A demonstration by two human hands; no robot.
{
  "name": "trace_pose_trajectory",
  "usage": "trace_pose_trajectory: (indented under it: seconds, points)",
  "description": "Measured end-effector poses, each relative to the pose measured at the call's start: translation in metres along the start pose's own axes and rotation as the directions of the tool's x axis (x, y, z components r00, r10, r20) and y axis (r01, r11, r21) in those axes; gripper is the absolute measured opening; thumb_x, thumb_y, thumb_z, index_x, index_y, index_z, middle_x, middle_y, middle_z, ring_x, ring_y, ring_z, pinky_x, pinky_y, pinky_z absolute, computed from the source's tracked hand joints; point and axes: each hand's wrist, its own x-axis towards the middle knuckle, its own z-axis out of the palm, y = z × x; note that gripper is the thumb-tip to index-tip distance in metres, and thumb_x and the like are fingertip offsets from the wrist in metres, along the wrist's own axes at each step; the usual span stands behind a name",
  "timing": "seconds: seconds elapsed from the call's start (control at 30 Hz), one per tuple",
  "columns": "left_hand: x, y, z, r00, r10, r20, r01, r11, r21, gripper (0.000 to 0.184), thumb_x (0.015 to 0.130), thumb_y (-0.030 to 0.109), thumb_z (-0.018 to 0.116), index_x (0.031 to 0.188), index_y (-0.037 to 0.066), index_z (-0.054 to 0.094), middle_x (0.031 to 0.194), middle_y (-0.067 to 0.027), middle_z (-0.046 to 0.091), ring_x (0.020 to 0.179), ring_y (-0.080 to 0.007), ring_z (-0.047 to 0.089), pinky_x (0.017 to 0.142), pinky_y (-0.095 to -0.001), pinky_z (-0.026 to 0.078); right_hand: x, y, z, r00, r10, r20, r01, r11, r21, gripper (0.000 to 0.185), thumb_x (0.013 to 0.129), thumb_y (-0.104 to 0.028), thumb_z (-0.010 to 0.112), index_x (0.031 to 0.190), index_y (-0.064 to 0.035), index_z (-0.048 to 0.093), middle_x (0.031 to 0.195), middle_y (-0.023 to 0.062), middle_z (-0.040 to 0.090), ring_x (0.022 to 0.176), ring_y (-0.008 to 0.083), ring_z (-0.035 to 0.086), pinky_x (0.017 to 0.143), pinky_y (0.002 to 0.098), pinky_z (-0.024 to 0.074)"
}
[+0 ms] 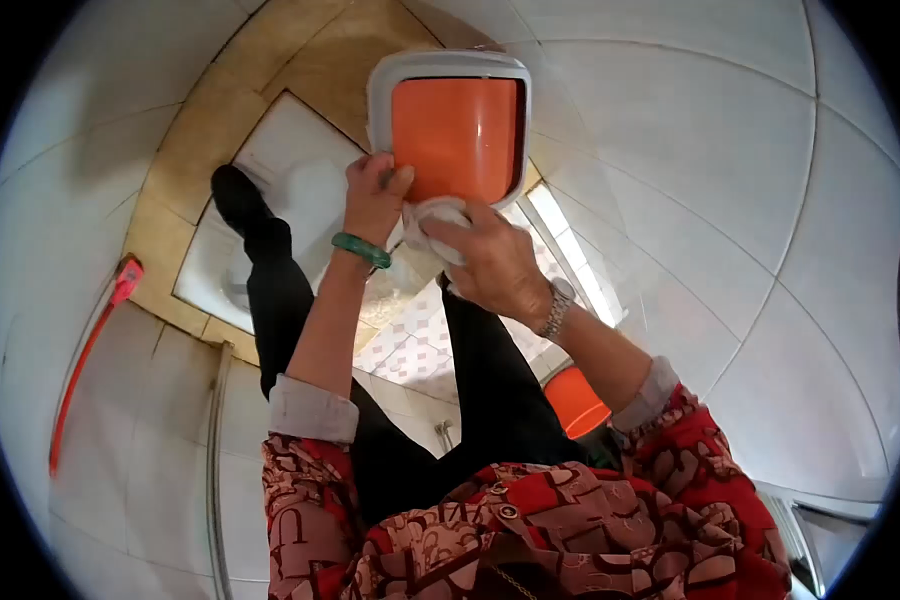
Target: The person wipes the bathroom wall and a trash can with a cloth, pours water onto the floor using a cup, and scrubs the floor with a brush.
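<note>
A box (378, 100) with a pale grey rounded frame and a glossy orange front panel (455, 135) is in front of me, near the top of the head view. My left hand (373, 195), with a green bangle on its wrist, is closed on the frame's lower left corner. Bunched in my right hand (500, 262) is a white cloth (436, 218), which touches the lower edge of the orange panel. My right fingers are wrapped round the cloth and partly hide it. A watch circles my right wrist.
Pale tiled walls (670, 130) close in on both sides. Below is a white squat toilet (300, 180) set in tan tiles, with my foot (240, 200) at its left edge. A red-handled brush (125, 280) is at the left; an orange bucket (575, 400) stands beside my right leg.
</note>
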Motion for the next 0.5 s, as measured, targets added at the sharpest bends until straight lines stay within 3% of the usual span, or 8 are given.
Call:
trace_pose_trajectory:
  seconds: [0.03, 0.1, 0.17, 0.23, 0.3, 0.37, 0.43, 0.5]
  points:
    - [0.001, -0.003, -0.004, 0.996, -0.080, 0.042, 0.078, 0.996, 0.041, 0.030, 0.079, 0.024, 0.063, 0.102, 0.009, 0.050, 0.112, -0.0030, 0.038, 0.088, -0.0129, 0.047, 0.065, -0.0335, 0.047, -0.014, 0.008, -0.002, 0.991, 0.072, 0.111, -0.083, 0.992, 0.099, 0.041, 0.062, -0.005, 0.058, 0.102, -0.0161, 0.062, 0.082, 0.0143, 0.052, 0.074, 0.0309, 0.055, 0.064, 0.0334, 0.0487]
    - [0.000, -0.002, -0.007, 0.980, -0.195, 0.032, 0.198, 0.973, -0.115, 0.026, 0.081, 0.026, 0.061, 0.100, 0.010, 0.051, 0.112, -0.0003, 0.039, 0.089, -0.0133, 0.048, 0.066, -0.0341, 0.049, -0.026, 0.026, -0.022, 0.931, 0.266, 0.252, -0.297, 0.950, 0.092, 0.037, 0.065, -0.009, 0.064, 0.102, -0.0101, 0.062, 0.081, 0.0127, 0.056, 0.075, 0.0264, 0.058, 0.065, 0.0329, 0.0472]
    - [-0.002, 0.007, -0.020, 0.962, -0.272, 0.024, 0.271, 0.940, -0.205, 0.026, 0.082, 0.027, 0.060, 0.100, 0.011, 0.050, 0.111, -0.0001, 0.040, 0.090, -0.0133, 0.048, 0.066, -0.0344, 0.049, -0.032, 0.064, -0.016, 0.944, 0.318, 0.083, -0.318, 0.820, 0.475, 0.038, 0.068, -0.003, 0.058, 0.106, -0.0051, 0.059, 0.089, 0.0124, 0.059, 0.077, 0.0195, 0.059, 0.069, 0.0290, 0.0467]
    - [-0.006, 0.010, -0.030, 0.938, -0.345, 0.030, 0.338, 0.897, -0.286, 0.025, 0.083, 0.027, 0.059, 0.100, 0.011, 0.049, 0.110, 0.0002, 0.041, 0.092, -0.0132, 0.048, 0.067, -0.0348, 0.050, -0.005, 0.070, -0.029, 0.903, 0.428, 0.051, -0.353, 0.666, 0.657, 0.040, 0.070, -0.001, 0.051, 0.110, 0.0009, 0.055, 0.097, 0.0121, 0.059, 0.084, 0.0147, 0.057, 0.074, 0.0266, 0.0458]
    - [-0.011, 0.007, -0.037, 0.909, -0.410, -0.072, 0.359, 0.859, -0.365, 0.022, 0.084, 0.026, 0.057, 0.098, 0.012, 0.049, 0.102, 0.0002, 0.047, 0.090, -0.0123, 0.050, 0.070, -0.0351, 0.050, 0.039, 0.075, -0.033, 0.905, 0.420, -0.069, -0.288, 0.724, 0.626, 0.040, 0.071, -0.002, 0.049, 0.111, 0.0034, 0.054, 0.099, 0.0120, 0.058, 0.088, 0.0156, 0.057, 0.078, 0.0268, 0.0455]
    - [-0.009, -0.013, -0.047, 0.926, -0.378, 0.018, 0.359, 0.862, -0.358, 0.020, 0.085, 0.025, 0.056, 0.097, 0.012, 0.049, 0.093, 0.0018, 0.050, 0.085, -0.0111, 0.052, 0.071, -0.0345, 0.050, 0.079, 0.064, -0.026, 0.910, 0.383, -0.158, -0.193, 0.728, 0.657, 0.040, 0.070, -0.004, 0.050, 0.109, 0.0033, 0.054, 0.102, 0.0170, 0.057, 0.087, 0.0203, 0.058, 0.076, 0.0289, 0.0461]
    - [-0.012, -0.023, -0.045, 0.921, -0.383, -0.075, 0.315, 0.843, -0.436, 0.023, 0.083, 0.023, 0.059, 0.097, 0.008, 0.048, 0.113, -0.0040, 0.033, 0.081, -0.0131, 0.052, 0.064, -0.0285, 0.050, 0.109, 0.060, -0.006, 0.957, 0.180, -0.227, -0.076, 0.912, 0.403, 0.038, 0.069, -0.009, 0.055, 0.107, -0.0027, 0.057, 0.094, 0.0195, 0.057, 0.080, 0.0276, 0.059, 0.071, 0.0335, 0.0468]
    - [-0.012, -0.028, -0.049, 0.906, -0.416, -0.075, 0.331, 0.810, -0.484, 0.022, 0.083, 0.020, 0.059, 0.096, 0.007, 0.047, 0.110, -0.0021, 0.035, 0.076, -0.0116, 0.051, 0.060, -0.0271, 0.048, 0.102, 0.045, 0.011, 0.988, 0.127, -0.088, -0.111, 0.979, 0.174, 0.036, 0.069, -0.013, 0.058, 0.104, -0.0092, 0.059, 0.084, 0.0196, 0.054, 0.074, 0.0345, 0.055, 0.067, 0.0375, 0.0458]
